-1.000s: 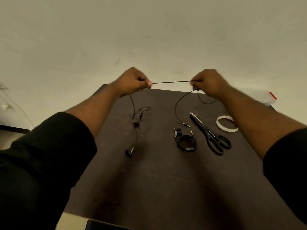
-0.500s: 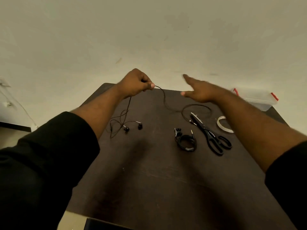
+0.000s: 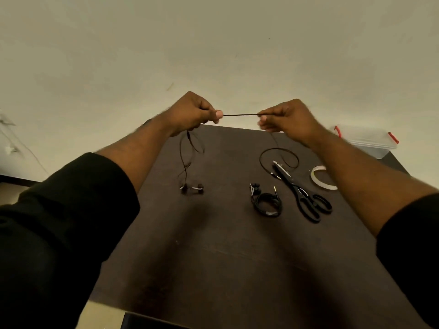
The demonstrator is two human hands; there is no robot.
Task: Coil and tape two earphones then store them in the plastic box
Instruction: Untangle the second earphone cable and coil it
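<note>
A loose black earphone cable [image 3: 240, 114] is stretched taut between my left hand [image 3: 192, 112] and my right hand [image 3: 288, 118], both pinched on it above the far end of the dark table [image 3: 213, 257]. Loops of cable hang below my left hand, and its two earbuds [image 3: 192, 187] rest on the table. The plug end curls on the table below my right hand [image 3: 278, 157]. A second earphone [image 3: 267, 201] lies coiled and bound near the middle. The clear plastic box [image 3: 370, 141] with red clips stands at the far right corner.
Black scissors [image 3: 303, 193] lie right of the coiled earphone, with the loose cable's plug end crossing their blades. A roll of white tape [image 3: 322, 178] lies beyond them, partly behind my right forearm. A pale wall rises behind the table.
My right hand, open half a second ago, has closed on the cable again and pulled it taut. More loops now hang under my left hand, and the earbuds have shifted.
</note>
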